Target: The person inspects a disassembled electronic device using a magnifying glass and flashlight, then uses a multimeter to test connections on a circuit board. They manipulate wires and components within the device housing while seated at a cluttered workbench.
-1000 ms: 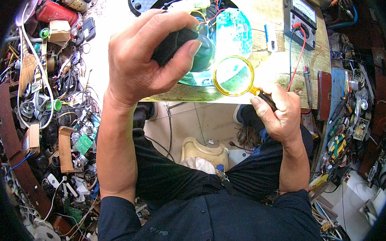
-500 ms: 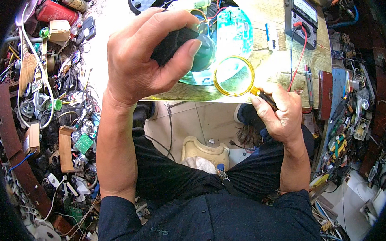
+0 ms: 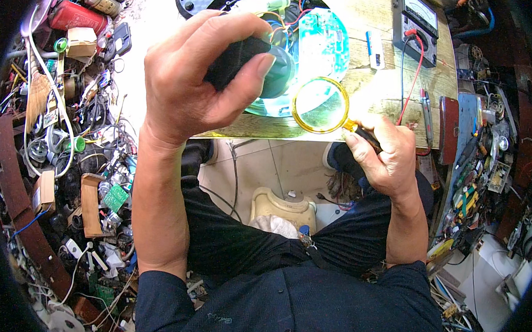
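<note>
Nearest to us, our left hand (image 3: 183, 79) grasps a dark round-ended tool (image 3: 239, 61) between thumb and fingers. Our right hand (image 3: 391, 155) holds the magnifying glass (image 3: 346, 110) by its handle, over the near part of the table (image 3: 250, 128). Its long axis is slanting: handle back toward our right, ring forward and left, toward the pale circuit board (image 3: 326, 42). We judge that the present step is inspecting this board; the next move calls for keeping the lens steady.
</note>
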Demonstrator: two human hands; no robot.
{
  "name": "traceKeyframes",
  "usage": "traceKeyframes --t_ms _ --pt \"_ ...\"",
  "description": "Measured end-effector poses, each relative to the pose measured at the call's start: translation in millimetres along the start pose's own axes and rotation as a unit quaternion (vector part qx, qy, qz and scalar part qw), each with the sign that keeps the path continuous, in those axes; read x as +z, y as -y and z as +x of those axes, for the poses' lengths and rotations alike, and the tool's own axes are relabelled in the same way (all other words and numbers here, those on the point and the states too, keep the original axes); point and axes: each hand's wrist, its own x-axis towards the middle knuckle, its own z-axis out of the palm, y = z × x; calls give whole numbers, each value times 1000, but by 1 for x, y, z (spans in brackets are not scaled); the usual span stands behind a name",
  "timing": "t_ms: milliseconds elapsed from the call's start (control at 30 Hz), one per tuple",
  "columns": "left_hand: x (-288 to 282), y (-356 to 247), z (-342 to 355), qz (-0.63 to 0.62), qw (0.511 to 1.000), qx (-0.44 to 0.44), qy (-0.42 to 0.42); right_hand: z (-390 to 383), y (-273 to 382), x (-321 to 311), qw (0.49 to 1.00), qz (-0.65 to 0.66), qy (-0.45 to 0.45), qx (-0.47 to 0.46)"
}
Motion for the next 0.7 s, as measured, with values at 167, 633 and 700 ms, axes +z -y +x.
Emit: traceKeyframes --t_ms 167,633,700 --pt "-1 -2 1 -1 1000 -6 5 0 0 0 1000 -11 3 5" --pt "-5 -1 0 6 1000 -4 19 3 4 2 1000 -11 0 -10" --pt "-3 0 1 0 1000 8 2 3 3 2 1000 -15 -2 -16"
